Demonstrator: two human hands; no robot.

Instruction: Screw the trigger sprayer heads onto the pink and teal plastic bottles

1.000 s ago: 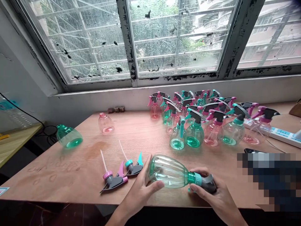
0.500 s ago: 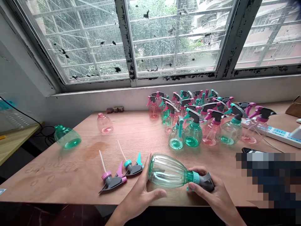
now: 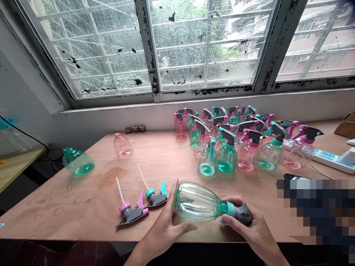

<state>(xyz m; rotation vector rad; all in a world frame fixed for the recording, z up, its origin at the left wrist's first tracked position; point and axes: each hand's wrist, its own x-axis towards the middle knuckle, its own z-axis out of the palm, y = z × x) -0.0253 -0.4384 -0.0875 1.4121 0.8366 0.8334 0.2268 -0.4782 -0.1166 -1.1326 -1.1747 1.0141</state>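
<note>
A clear green spray bottle lies sideways between my hands above the table's front edge, its base to the left. My left hand cradles the base end, fingers against it and the thumb standing apart in front. Around the teal collar and dark grey trigger head, my right hand is closed, thumb on the near side. Left of my left hand lie two loose spray heads: one with a pink collar, one with a teal collar, dip tubes pointing up.
An open green bottle and an open pink bottle stand at the left. Several assembled spray bottles crowd the back right, beside a white power strip. A phone lies at the right, near a pixelated patch. Small dark blocks sit by the wall.
Almost nothing differs. The whole view has shifted very slightly to the left, while both hands keep the same hold on the spray bottle.
</note>
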